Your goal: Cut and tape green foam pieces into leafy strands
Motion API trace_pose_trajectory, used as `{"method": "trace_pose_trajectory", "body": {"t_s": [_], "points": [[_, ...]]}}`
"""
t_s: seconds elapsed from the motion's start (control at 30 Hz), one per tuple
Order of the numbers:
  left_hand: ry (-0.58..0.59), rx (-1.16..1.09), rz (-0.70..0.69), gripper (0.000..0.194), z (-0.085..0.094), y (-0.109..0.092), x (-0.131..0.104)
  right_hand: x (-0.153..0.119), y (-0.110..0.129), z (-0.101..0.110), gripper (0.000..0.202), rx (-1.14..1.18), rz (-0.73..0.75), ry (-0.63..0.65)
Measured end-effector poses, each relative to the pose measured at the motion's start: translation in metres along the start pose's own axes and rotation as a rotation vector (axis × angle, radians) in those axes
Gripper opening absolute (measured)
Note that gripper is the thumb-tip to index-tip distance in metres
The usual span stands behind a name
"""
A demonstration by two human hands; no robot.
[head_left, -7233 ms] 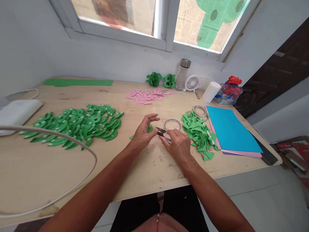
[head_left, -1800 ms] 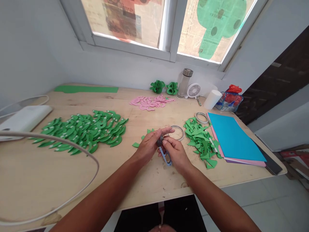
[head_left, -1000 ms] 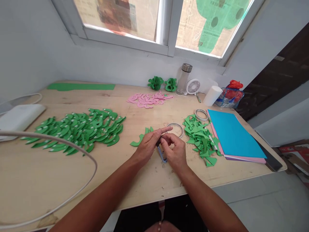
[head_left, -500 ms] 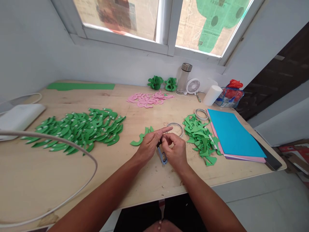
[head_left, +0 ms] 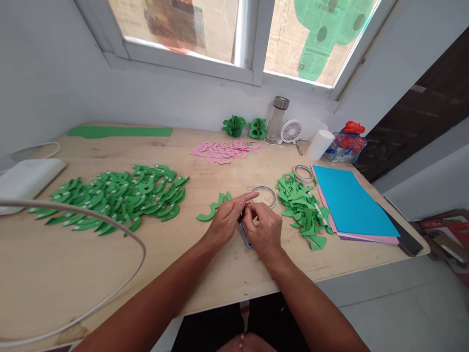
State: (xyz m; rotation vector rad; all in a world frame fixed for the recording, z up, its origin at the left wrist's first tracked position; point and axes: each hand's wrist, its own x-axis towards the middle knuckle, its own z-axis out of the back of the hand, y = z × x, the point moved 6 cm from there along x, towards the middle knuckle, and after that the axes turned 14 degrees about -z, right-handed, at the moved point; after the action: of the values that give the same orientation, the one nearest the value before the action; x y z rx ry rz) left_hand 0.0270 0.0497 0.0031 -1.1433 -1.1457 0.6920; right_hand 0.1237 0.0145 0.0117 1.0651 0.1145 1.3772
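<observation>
My left hand and my right hand meet over the middle of the table. The right thumb and fingers are pinched together, and what lies in them is too small or hidden to tell. On the left hand a finger stretches out while the others are closed against the right fingertips; whatever they hold is hidden. Between the hands a narrow blue tool with a dark upper end shows, partly covered. Curved green paper pieces lie just beyond my left hand. A roll of tape is right behind my fingers.
A heap of green cut-outs with white patches spreads at left, near a pale cable. Green scraps, another tape roll and blue sheets sit at right. Pink cut-outs, a bottle and a small fan stand behind.
My right hand has shifted slightly and turned, covering more of the blue tool. The left hand stays nearly the same. The whole view has moved a little.
</observation>
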Motion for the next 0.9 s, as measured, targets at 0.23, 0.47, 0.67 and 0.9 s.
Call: {"method": "trace_pose_trajectory", "body": {"t_s": [0.23,0.47,0.67,0.9], "points": [[-0.012,-0.009,-0.001,0.049,0.0,0.002,0.0,0.002,-0.007,-0.003,0.016,0.115,-0.084,0.115],[-0.028,-0.041,0.011,0.05,0.003,0.006,0.0,0.001,-0.003,0.002,0.015,0.154,-0.016,0.138],[-0.022,-0.148,0.026,0.051,0.006,0.018,0.002,0.005,-0.01,0.001,0.014,0.374,-0.19,0.226],[-0.052,-0.216,0.028,0.051,0.007,0.017,0.001,0.006,-0.017,-0.004,0.02,0.659,-0.35,0.362]]}}
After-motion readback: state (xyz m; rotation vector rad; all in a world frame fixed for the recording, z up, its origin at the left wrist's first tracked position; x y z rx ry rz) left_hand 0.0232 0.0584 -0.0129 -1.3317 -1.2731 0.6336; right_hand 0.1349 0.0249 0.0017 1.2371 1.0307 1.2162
